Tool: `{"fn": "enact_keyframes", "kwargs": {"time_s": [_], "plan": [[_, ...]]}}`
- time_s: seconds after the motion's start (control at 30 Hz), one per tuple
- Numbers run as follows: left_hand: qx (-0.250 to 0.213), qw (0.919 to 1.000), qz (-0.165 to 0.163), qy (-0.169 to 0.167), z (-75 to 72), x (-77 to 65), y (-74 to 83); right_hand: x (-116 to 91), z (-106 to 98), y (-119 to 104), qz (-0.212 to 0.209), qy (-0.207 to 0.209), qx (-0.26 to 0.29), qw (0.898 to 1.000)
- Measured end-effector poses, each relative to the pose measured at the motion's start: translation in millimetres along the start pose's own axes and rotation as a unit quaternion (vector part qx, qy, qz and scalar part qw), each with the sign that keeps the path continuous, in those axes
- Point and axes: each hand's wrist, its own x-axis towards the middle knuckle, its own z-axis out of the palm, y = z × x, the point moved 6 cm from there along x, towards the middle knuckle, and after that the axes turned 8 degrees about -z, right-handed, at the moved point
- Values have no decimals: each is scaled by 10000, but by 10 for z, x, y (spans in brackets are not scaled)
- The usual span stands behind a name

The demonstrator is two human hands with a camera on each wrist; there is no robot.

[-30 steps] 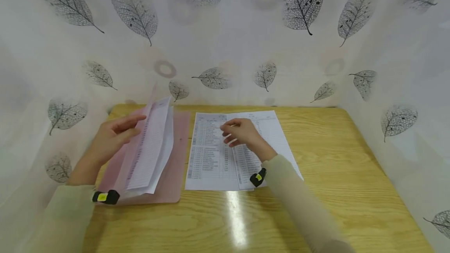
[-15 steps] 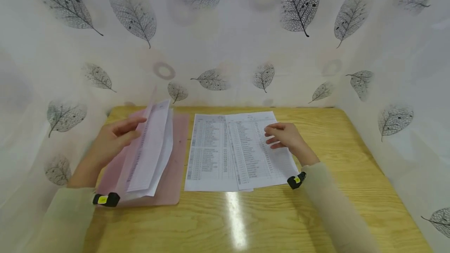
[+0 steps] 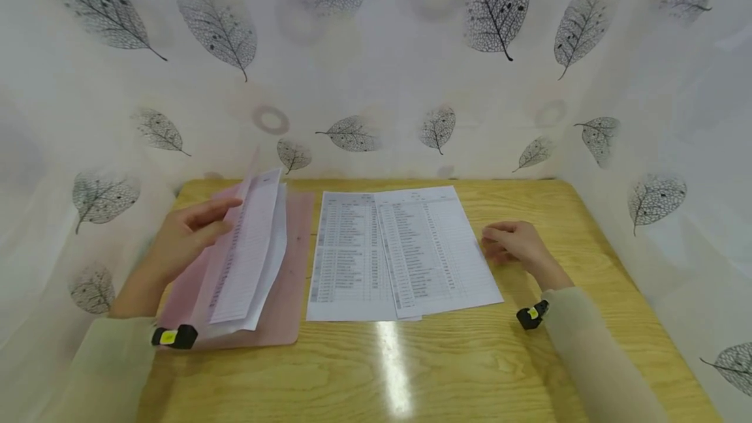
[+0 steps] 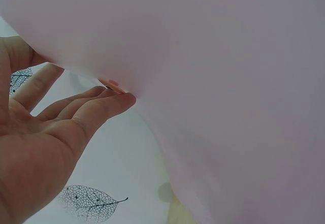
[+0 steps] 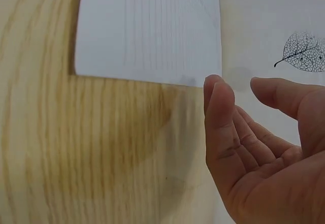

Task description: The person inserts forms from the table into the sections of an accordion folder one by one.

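Observation:
On the left in the head view lies a pink folder, its translucent cover raised. My left hand holds that cover by its edge between thumb and fingers. In the left wrist view, the pink cover fills most of the picture, with the left hand at its edge. White printed sheets stand tilted inside the folder. My right hand is over the table right of a printed sheet, apart from it. The right wrist view shows the right hand with nothing between its loosely bent fingers.
A second printed sheet lies in the middle, partly under the right one. The wooden table is bordered behind and at the sides by white leaf-patterned cloth.
My right hand has moved right, from above the two printed sheets to beyond the right sheet's edge. The left hand keeps its hold on the folder cover.

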Motion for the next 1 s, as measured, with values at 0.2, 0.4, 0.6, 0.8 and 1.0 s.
{"fn": "enact_keyframes", "kwargs": {"time_s": [0.2,0.4,0.6,0.8,1.0], "plan": [[53,10000,-73,-8,-22,-2,-13,7,-47,70,52,-76,53,9999],[106,9999,-122,-41,-29,-8,-19,60,-23,125,110,-86,51,9999],[112,9999,-79,-21,-24,1,-23,103,65,139,240,45,-149,9996],[142,9999,-38,-21,-16,4,-22,119,104,148,290,474,-737,9957],[110,9999,-58,33,-5,4,-28,109,142,93,178,759,-1278,9887]]}}
